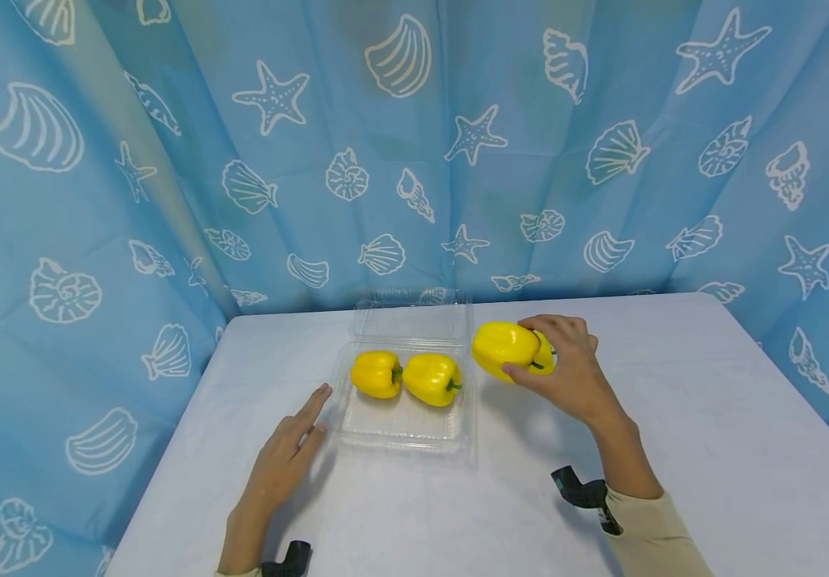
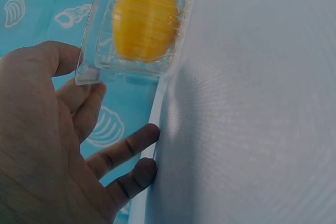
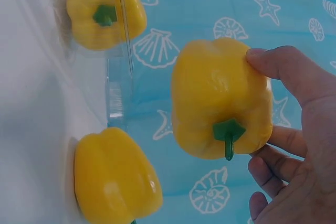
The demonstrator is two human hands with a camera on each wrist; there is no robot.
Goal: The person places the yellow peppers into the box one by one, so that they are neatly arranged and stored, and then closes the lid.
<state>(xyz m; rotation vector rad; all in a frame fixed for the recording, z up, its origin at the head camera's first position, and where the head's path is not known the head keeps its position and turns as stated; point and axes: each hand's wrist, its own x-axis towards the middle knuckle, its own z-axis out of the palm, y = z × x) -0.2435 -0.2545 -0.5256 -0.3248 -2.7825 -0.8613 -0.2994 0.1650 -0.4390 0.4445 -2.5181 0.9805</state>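
Note:
My right hand [image 1: 569, 365] grips a yellow bell pepper [image 1: 503, 349], raised beside the right edge of a clear plastic clamshell container [image 1: 400, 429]. The thumb and fingers lie around its sides, and its green stem shows in the right wrist view. Partly hidden behind it in the head view, another yellow pepper [image 3: 115, 177] rests on the table. Two more peppers, a left one [image 1: 375, 374] and a right one [image 1: 432, 379], lie side by side in the container. At the container's left edge is my left hand [image 1: 283, 458], fingers extended, fingertips right at the rim.
The container's clear lid [image 1: 410, 320] is folded back toward the curtain. A white cloth [image 1: 414, 513] covers the table. Behind and to the left hangs a blue curtain [image 1: 443, 192] with shell prints. Black straps [image 1: 580, 490] sit at both wrists.

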